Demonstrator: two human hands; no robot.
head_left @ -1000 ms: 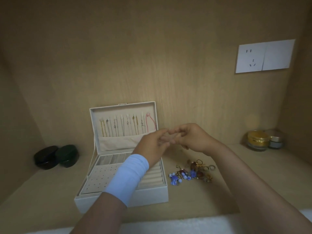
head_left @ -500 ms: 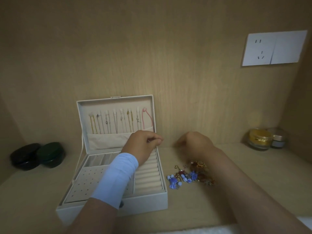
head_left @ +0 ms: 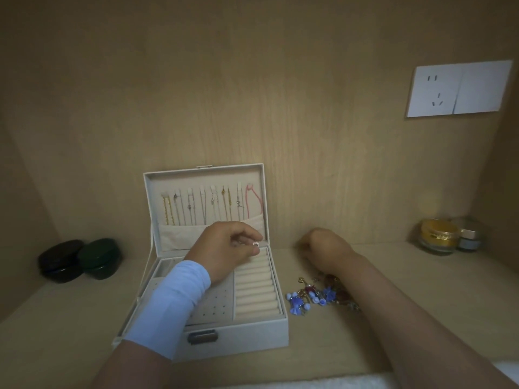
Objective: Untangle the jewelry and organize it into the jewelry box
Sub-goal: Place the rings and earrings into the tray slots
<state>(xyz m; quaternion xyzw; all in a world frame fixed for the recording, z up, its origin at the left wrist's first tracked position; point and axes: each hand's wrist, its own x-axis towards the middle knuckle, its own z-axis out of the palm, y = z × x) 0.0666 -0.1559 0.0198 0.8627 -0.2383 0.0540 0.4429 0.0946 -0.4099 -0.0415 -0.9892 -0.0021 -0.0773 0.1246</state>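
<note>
A cream jewelry box (head_left: 247,331) stands open on the shelf. Several chains (head_left: 207,204) hang inside its raised lid. My left hand (head_left: 224,252), with a pale blue wrist sleeve, hovers over the back of the box's ring rolls (head_left: 257,287). Its fingertips pinch a small silver ring (head_left: 255,243). My right hand (head_left: 325,248) rests curled on the shelf to the right of the box, just behind a tangled pile of jewelry (head_left: 320,296) with blue beads, red stones and gold hooks. Whether that hand holds anything is hidden.
Two dark round cases (head_left: 80,259), one black and one green, sit at the left against the side wall. A gold-lidded jar (head_left: 438,234) and a smaller jar (head_left: 469,237) stand at the back right. A white wall socket (head_left: 457,88) is mounted above them.
My hands were together in front of the box a second ago. They have parted: the left hand went left over the ring rolls with the ring, and the right hand dropped to the shelf.
</note>
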